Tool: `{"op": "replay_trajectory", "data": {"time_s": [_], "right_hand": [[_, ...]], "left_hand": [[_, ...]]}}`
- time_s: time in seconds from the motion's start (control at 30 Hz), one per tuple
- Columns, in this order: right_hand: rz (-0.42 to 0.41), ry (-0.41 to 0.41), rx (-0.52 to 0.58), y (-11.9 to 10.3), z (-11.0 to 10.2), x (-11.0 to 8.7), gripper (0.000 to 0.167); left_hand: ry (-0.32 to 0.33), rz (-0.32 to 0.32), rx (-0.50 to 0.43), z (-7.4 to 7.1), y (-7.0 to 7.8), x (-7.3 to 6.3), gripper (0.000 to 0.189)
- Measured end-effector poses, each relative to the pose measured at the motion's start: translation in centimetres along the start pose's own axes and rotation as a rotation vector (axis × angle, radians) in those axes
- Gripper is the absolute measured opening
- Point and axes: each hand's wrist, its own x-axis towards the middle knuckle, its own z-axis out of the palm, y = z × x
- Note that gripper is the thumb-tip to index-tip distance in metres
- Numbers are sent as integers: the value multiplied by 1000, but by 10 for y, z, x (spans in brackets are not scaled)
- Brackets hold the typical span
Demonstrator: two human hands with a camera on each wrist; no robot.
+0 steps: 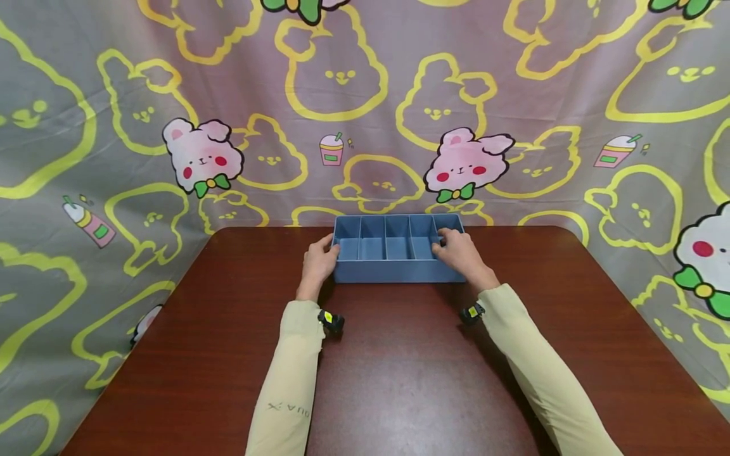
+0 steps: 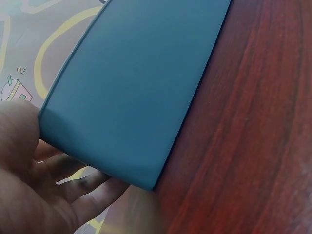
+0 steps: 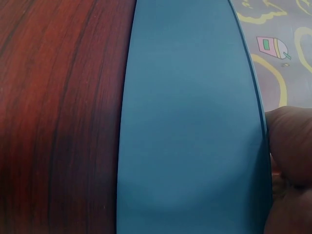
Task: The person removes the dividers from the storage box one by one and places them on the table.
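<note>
A blue box (image 1: 399,271) with several open compartments in a row stands at the far side of the table. My left hand (image 1: 319,258) holds its left end. In the left wrist view the thumb side of that hand (image 2: 24,170) is at the top rim and the fingers (image 2: 92,197) lie along the end wall. My right hand (image 1: 461,253) grips the box near its right end, fingertips reaching over the rim into the rightmost compartment. A small dark patch shows between thumb and forefinger; I cannot tell whether it is an object. The right wrist view shows this hand (image 3: 292,151) at the rim, partly cut off.
The box rests on a dark reddish-brown wooden table (image 1: 393,380). Behind the table's far edge hangs a grey-pink curtain (image 1: 365,139) with yellow outlines and cartoon bears. Both arms, in pale sleeves (image 1: 288,380), stretch across the tabletop, each with a small black camera (image 1: 331,320) at the wrist.
</note>
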Motion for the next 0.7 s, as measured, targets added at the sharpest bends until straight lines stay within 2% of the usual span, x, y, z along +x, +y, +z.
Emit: {"op": "replay_trajectory", "data": {"time_s": [0.7], "right_hand": [[29, -46, -19, -2, 0, -2, 49]], "left_hand": [[24, 3, 15, 2, -1, 0, 49]]}}
